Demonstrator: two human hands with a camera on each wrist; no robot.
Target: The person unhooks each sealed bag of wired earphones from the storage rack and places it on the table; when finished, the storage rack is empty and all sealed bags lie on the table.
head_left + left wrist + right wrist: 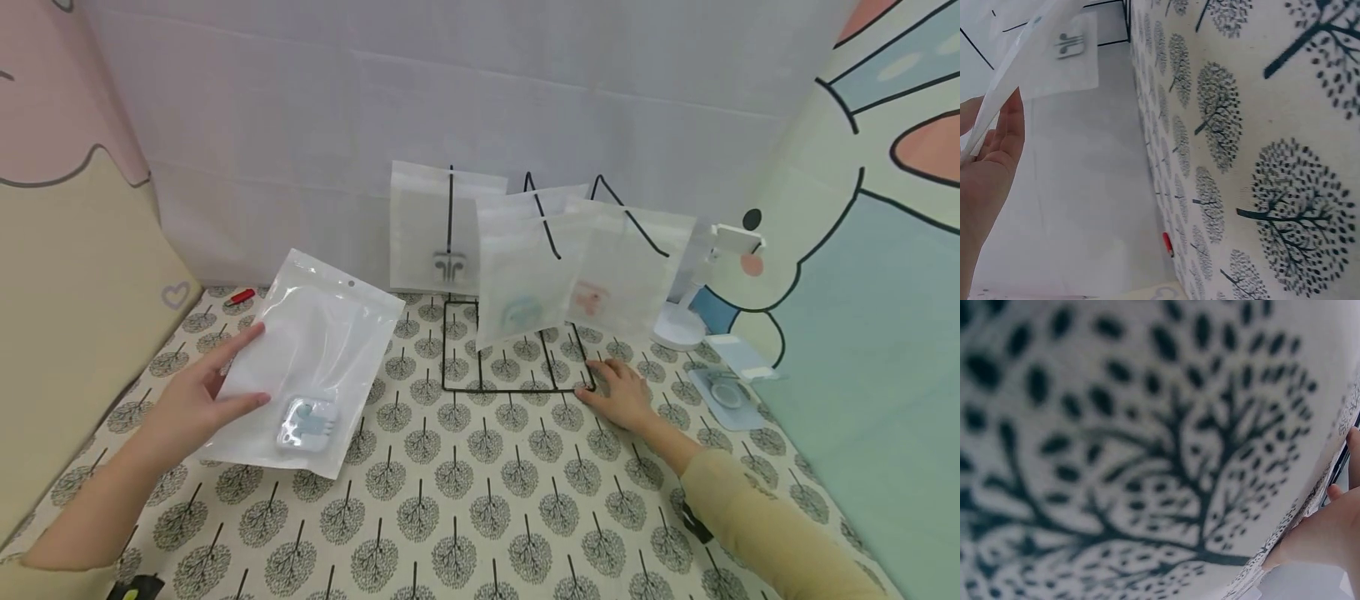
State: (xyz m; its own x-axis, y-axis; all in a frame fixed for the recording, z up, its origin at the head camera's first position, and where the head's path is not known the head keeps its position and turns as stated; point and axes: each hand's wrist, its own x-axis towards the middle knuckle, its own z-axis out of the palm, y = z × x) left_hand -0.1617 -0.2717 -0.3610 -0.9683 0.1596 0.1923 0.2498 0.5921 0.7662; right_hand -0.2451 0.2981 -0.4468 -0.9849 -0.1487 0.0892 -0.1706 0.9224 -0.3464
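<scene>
The person's left hand (191, 400) is gripping a white bag (322, 333) by its left side, thumb in front, holding it tilted above the left part of the patterned surface (487, 537). A small case (307, 423) with a blue-green print is showing low in this bag, and a round hole is sitting near its top edge.

The right hand (622, 396) is touching the near right corner of a black wire rack (517, 391), its thumb and fingers lying about that corner; I cannot tell whether they are closing on the wire.

The rack is standing toward the surface's far edge, right of its middle. On its hooks three more bags are hanging: a left bag (420, 217) with a dark print, a middle bag (517, 267) with a blue-green one, and a right bag (641, 275) with a reddish one.

Farther out, a small red object (242, 296) is lying near the surface's far left corner. A white stand (678, 325) is standing near the far right corner, and a pale blue stand (716, 412) is resting by the right edge.
</scene>
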